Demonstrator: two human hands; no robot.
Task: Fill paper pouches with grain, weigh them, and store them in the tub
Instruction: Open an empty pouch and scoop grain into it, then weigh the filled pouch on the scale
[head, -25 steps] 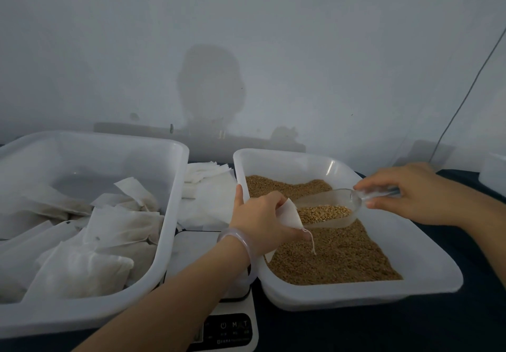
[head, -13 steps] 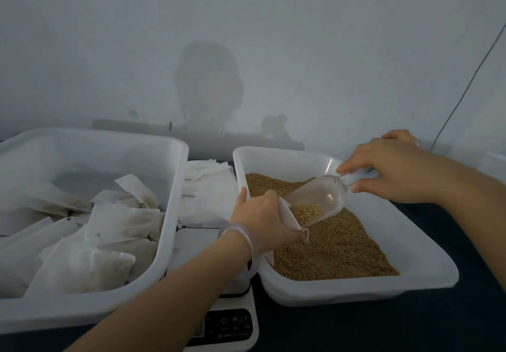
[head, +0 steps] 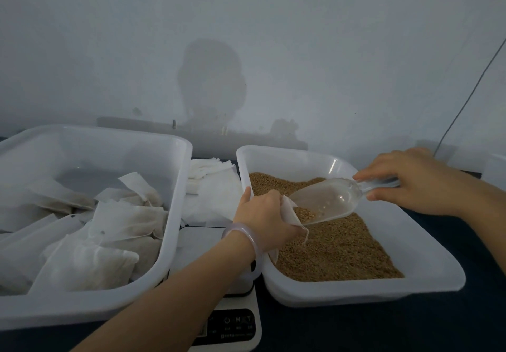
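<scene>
My left hand (head: 264, 219) holds a white paper pouch (head: 290, 213) open over the grain tray (head: 427, 256), which is full of brown grain (head: 336, 250). My right hand (head: 410, 180) grips the handle of a clear plastic scoop (head: 328, 201). The scoop is tilted down, its lip at the pouch mouth, with a little grain left at its front. To the left stands a large white tub (head: 175, 214) holding several filled pouches (head: 123, 223). A scale (head: 232, 321) sits between tub and tray, partly under my left arm.
A stack of empty white pouches (head: 210, 184) lies behind the scale, between the tub and the tray. A grey wall rises close behind. A thin cable (head: 465, 99) runs down the wall at right. The table surface is dark blue.
The scoop went from level and full to tilted steeply into the pouch mouth, and most of its grain has left it. My left hand stayed in place with the pouch.
</scene>
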